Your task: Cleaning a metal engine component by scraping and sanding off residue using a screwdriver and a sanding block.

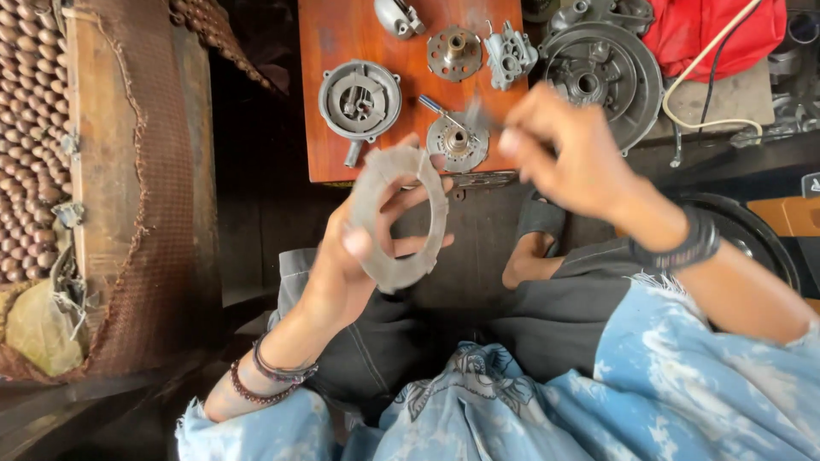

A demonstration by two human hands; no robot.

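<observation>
My left hand [354, 252] holds a flat grey ring-shaped disc [401, 218] upright by its rim, thumb on the near face, fingers through and behind it. My right hand [559, 149] hovers blurred to the right of the disc, fingers pinched on a thin tool [470, 119] whose tip is smeared by motion. Just beyond both hands lies an orange wooden board [329, 145] with metal engine parts: a round grey housing [360, 100], a small hub with a bolt [457, 141], a rusty flange [453, 53] and a pale cast piece [510, 55].
A large round metal cover [628, 81] lies right of the board, with a red cloth [713, 30] and a cream cable [709, 60] behind it. A black tyre [752, 235] sits at right. A wooden frame with worn mesh [128, 188] stands at left. My knees and foot [530, 256] are below.
</observation>
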